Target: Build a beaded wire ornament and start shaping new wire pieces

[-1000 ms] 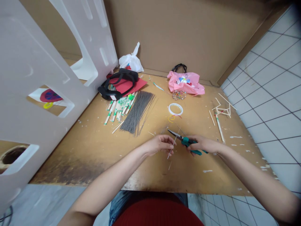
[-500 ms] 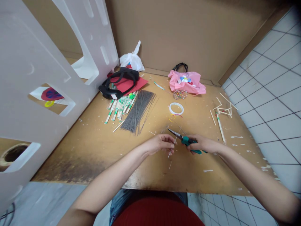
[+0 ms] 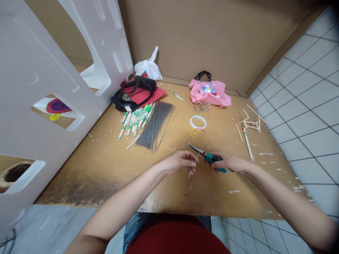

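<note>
My left hand (image 3: 180,161) is closed in a pinch on a thin grey wire (image 3: 192,168) that slants down towards the near edge of the wooden table (image 3: 106,165). My right hand (image 3: 230,161) grips teal-handled pliers (image 3: 206,156), whose dark jaws point left and sit at the wire's upper end. A short cut piece of wire (image 3: 191,185) lies on the table just below my hands.
A bundle of dark wires (image 3: 155,125) and wrapped chopsticks (image 3: 135,120) lie left of centre. A white tape ring (image 3: 198,122), a pink bag (image 3: 210,92), black goggles on red paper (image 3: 134,93), and a stick frame (image 3: 250,124) are behind. A white foam panel (image 3: 39,70) stands at left.
Nothing but a slight shift of the camera; both hands stay in place on the wire and the pliers.
</note>
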### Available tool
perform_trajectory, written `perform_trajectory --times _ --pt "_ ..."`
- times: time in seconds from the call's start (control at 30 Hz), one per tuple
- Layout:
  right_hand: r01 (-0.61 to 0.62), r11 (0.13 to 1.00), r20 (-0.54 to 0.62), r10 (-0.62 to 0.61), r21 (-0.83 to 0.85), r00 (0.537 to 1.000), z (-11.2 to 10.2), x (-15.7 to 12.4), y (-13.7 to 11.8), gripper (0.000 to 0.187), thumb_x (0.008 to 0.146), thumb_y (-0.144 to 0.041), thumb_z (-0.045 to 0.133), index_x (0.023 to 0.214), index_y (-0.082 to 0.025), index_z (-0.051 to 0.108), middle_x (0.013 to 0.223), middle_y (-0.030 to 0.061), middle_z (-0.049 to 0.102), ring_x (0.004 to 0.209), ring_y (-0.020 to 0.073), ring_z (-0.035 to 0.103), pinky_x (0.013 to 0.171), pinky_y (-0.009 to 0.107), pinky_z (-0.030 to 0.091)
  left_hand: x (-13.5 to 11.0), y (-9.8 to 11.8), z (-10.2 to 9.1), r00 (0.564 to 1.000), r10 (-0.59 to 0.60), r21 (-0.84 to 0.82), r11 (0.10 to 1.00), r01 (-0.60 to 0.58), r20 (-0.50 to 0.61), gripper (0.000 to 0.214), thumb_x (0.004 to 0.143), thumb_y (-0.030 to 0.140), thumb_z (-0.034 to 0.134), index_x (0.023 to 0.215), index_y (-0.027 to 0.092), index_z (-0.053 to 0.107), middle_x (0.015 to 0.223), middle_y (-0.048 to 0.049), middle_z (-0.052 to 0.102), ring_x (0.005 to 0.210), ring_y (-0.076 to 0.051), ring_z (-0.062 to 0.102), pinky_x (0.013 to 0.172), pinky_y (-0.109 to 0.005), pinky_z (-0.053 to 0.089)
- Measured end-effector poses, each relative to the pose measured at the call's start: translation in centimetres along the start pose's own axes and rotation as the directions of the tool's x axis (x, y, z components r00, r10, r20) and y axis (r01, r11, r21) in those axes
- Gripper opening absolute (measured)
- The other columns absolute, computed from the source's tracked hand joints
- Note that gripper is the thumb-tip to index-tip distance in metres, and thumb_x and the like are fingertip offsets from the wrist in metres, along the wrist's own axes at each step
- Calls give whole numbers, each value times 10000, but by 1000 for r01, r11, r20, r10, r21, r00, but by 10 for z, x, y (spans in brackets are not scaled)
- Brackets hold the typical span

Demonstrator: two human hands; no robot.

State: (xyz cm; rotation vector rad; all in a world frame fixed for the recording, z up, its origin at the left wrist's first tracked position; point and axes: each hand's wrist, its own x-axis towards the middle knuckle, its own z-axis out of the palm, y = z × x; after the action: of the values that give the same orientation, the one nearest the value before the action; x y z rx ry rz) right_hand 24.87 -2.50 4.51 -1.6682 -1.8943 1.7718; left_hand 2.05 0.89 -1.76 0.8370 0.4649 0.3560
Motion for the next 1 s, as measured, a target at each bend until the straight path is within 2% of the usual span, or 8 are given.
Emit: perform_trajectory --times 0.33,1.0 --pt "-8 1000 -16 8 -20 1000 2 2 0 227 729 -249 532 931 -151 567 688 6 559 566 110 520 489 212 397 -1 2 1 1000 1 -7 1000 -1 -8 330 591 256 772 822 92 603 647 -4 601 558 -122 623 503 -223 476" --pt "-9 998 -48 7 -56 999 4 2 0 171 702 -226 512 856 -162 550 665 -3 554 536 106 494 455 214 351 -1 2 2 1000 -14 -6 1000 14 -12 339 576 262 779 816 95 607 645 -2 603 552 -121 621 515 -229 474"
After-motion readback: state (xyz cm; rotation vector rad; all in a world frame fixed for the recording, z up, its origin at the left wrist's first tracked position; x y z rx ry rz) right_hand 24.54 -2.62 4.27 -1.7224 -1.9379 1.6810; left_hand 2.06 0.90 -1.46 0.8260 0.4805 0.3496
